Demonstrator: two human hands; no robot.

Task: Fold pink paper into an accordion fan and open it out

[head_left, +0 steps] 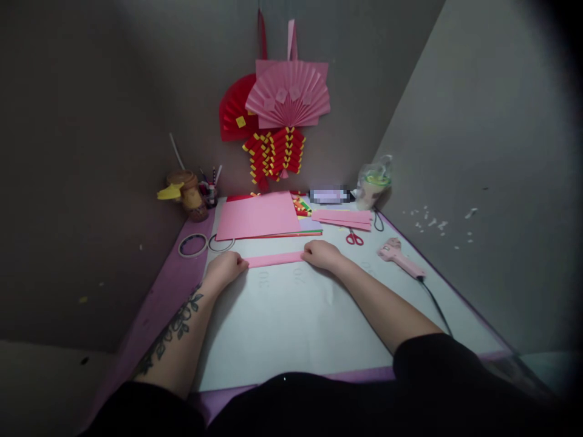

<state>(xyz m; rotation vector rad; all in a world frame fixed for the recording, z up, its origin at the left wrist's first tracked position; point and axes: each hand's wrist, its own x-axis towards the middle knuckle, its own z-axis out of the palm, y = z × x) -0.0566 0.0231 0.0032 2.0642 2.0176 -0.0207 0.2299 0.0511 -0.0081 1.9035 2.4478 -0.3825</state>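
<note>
- While pinching the left end of a pink paper strip [274,260] in the left hand [224,270], grips the right end in the right hand [321,254], with fingers curled closed at both ends.
- Runs straight and nearly level from hand to hand, over the white sheet [282,334] on the purple-edged table [170,276]; cannot tell whether touching it all along.
- Just beyond the strip: a stack of coloured paper, with a large pink sheet [259,215] on top.
- Near the left hand: a tape roll [179,246] and, beside it, a thinner ring [221,250].
- Past the right hand: red-handled scissors [354,240], just in front of some loose pink strips [344,218].
- Farther right: a pink glue gun [403,259] with a dark cable [437,303].
- At the back left: a lidded cup [193,200]; at the back right, a green-lidded cup [371,191] in clear plastic.
- On the wall: a pink fan [289,100], partly in front of a red fan [231,115].
</note>
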